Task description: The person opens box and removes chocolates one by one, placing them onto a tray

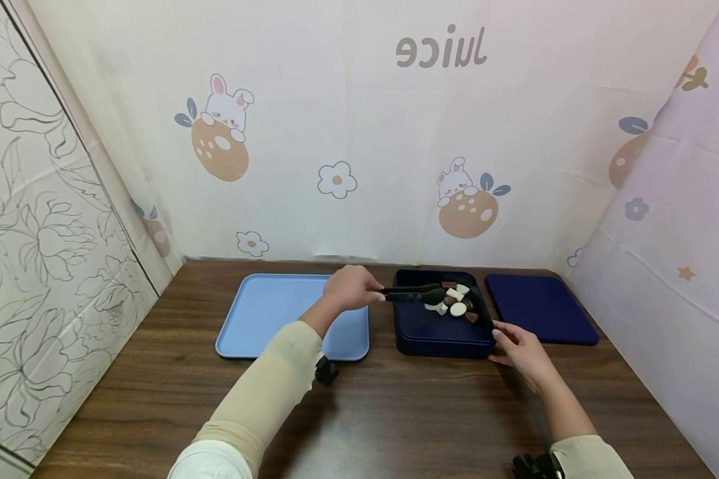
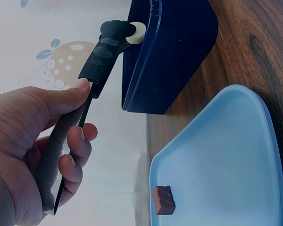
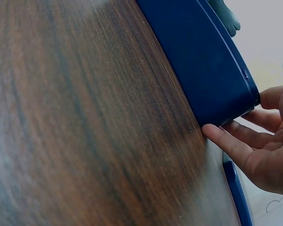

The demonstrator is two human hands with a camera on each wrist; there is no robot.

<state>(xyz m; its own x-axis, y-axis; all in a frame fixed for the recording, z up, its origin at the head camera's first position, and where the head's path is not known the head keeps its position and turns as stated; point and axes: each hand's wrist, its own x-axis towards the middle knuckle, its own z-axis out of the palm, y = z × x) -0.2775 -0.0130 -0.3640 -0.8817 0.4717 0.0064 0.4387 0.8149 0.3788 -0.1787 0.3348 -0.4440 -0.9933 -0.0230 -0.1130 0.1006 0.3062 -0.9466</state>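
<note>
My left hand [image 1: 349,287] pinches slim tongs [image 2: 61,162] with black paw-shaped tips, thumb on one arm and fingers on the other. Between the tips sits a round cream-white chocolate [image 2: 137,33], near the rim of a dark blue box [image 1: 443,347]. Inside the box lie several white and brown chocolates [image 1: 458,309]. At the box's near right corner, my right hand [image 1: 522,356] holds on, with its thumb by the rim and fingers against the side. A light blue tray [image 2: 217,155] bears one brown chocolate [image 2: 163,200], hidden behind the left hand in the head view.
Right of the box lies a flat dark blue lid [image 1: 539,309]. The light blue tray stands left of it, under the left forearm. A patterned cloth wall [image 1: 347,120] rises behind the brown wooden table [image 1: 395,426], with another at the right.
</note>
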